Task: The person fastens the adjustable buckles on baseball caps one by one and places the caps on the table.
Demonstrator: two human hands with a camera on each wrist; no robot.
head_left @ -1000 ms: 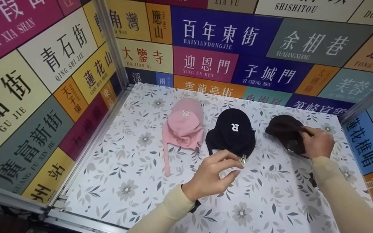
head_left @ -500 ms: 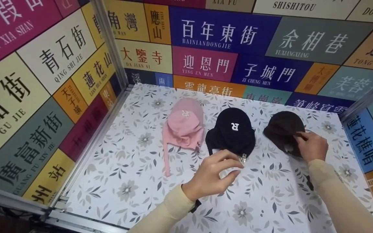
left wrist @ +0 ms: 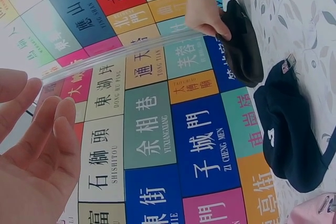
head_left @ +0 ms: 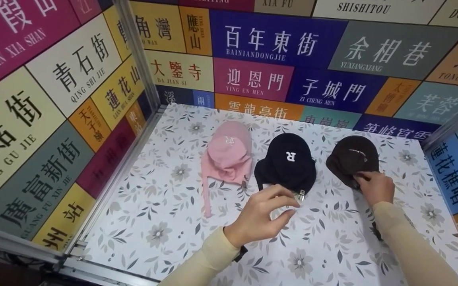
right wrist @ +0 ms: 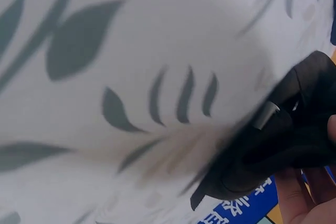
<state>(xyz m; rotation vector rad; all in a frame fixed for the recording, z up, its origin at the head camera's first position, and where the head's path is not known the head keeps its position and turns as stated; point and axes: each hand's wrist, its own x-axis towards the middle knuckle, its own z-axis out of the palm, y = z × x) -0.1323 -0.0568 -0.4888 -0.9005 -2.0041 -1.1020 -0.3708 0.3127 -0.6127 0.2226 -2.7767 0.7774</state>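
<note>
A dark brown baseball cap (head_left: 350, 157) lies at the right of the row, small pale lettering showing on its crown. My right hand (head_left: 376, 186) pinches its near edge between thumb and fingers. In the right wrist view the cap's underside and strap with a metal buckle (right wrist: 268, 116) face the camera. A black cap (head_left: 286, 159) with a white R lies in the middle, its metal clasp (head_left: 301, 195) toward me. My left hand (head_left: 262, 214) hovers in front of it with loosely bent fingers; the left wrist view shows nothing between those fingers.
A pink cap (head_left: 229, 151) lies at the left with its strap (head_left: 207, 198) stretched toward me. All three caps sit on a floral-patterned white table (head_left: 157, 238). Sign-covered panels (head_left: 272, 35) enclose the back and sides, with a metal frame edge (head_left: 105, 270) at front left.
The brown cap has turned and settled flatter, so the lettering on its crown now shows. My right hand has shifted left and toward me along its edge. The left hand stays put.
</note>
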